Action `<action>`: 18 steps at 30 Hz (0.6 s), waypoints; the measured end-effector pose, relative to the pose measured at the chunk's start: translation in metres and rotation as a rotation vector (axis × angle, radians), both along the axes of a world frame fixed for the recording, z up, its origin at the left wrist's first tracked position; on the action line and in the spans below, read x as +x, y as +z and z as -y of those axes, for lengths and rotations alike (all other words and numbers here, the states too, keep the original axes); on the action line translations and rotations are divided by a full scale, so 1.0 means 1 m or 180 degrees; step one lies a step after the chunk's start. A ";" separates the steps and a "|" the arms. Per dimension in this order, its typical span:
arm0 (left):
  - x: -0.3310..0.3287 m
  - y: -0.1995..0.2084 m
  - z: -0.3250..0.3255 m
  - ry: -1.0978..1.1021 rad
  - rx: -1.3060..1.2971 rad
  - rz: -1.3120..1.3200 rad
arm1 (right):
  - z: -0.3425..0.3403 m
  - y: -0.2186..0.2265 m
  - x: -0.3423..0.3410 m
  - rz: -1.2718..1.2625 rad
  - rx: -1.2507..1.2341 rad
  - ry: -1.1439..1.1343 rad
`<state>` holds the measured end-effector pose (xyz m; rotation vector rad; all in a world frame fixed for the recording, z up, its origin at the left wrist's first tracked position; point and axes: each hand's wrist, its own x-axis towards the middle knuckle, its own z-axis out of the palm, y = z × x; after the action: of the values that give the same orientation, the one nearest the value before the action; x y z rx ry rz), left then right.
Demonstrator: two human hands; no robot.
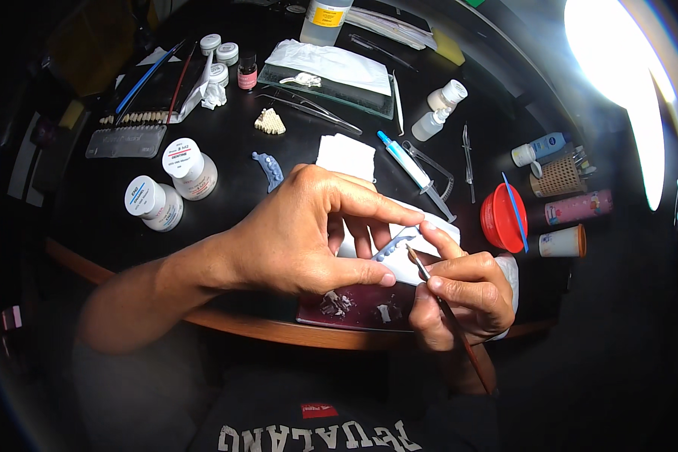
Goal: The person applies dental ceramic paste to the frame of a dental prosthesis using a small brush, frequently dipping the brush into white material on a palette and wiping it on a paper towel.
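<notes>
Between the right fingers (pixel 471 292), a brush (pixel 459 331) slants.

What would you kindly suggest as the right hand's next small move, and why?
Probably a light dab of the brush on the blue-grey piece: the right hand holds the brush with its tip close to the piece, and the left hand holds that piece. Whether they already touch is unclear.
</notes>
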<state>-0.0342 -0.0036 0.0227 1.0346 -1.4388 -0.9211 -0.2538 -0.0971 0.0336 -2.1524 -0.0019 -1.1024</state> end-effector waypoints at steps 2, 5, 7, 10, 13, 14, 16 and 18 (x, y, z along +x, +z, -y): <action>-0.001 0.000 0.000 -0.0010 0.0000 -0.0012 | 0.000 0.001 0.000 -0.0027 -0.0041 -0.0009; -0.001 0.001 0.000 -0.0013 0.0011 -0.0051 | 0.000 0.000 0.000 0.0016 -0.0025 -0.0006; 0.000 0.000 0.000 -0.0004 0.0003 -0.0019 | -0.001 -0.001 0.000 0.0015 0.0000 -0.0001; 0.000 0.001 0.000 0.0006 0.0010 0.0059 | -0.001 -0.001 -0.001 0.0018 0.0000 -0.0001; 0.000 0.001 0.000 -0.0004 -0.0015 0.0060 | -0.001 0.001 -0.001 -0.0003 -0.0043 -0.0017; 0.000 0.001 0.000 -0.0008 -0.0016 0.0060 | -0.001 0.002 -0.001 -0.0026 -0.0062 -0.0026; 0.000 0.002 0.000 0.0020 -0.0002 0.0091 | -0.001 0.000 -0.001 0.0011 -0.0053 -0.0041; 0.000 0.003 -0.001 0.0020 0.0022 0.0105 | -0.001 0.000 -0.001 0.0045 -0.0040 -0.0055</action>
<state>-0.0340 -0.0025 0.0257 1.0633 -1.4598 -0.9089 -0.2553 -0.0957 0.0334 -2.1596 0.0033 -1.1304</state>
